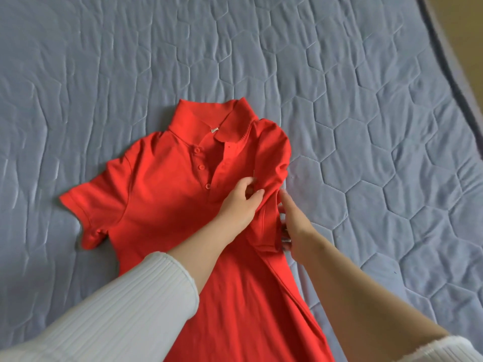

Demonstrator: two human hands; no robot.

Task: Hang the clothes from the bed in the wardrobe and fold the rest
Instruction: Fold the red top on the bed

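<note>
A blue-grey quilted bedspread stitched in hexagons fills nearly the whole view, rumpled into soft ridges on the left. At the far right its dark piped edge runs diagonally, with a strip of tan floor beyond it. Nothing else lies on the bed around the garment.

In the middle lies the red polo shirt, front side up, collar pointing far and the body running toward the near edge of the view (its hem is out of frame). Three red buttons sit down the open placket, and a small pale tag shows inside the collar. The left sleeve is spread flat out to the left. The right sleeve is folded inward over the chest, its cuff pointing near.

Both hands meet right at that fold. The left hand, coming in from a white ribbed sleeve, pinches a bunch of red fabric at the folded shoulder, fingers curled into the cloth. The right hand is at the shirt's right edge, touching the folded sleeve, with its fingers reaching to the cloth; whether they grip it or only press, I cannot tell. A white cuff shows at the near right corner.

Open bedspread stretches wide to the left, far and right of the shirt; the bed's edge is well apart from it.
</note>
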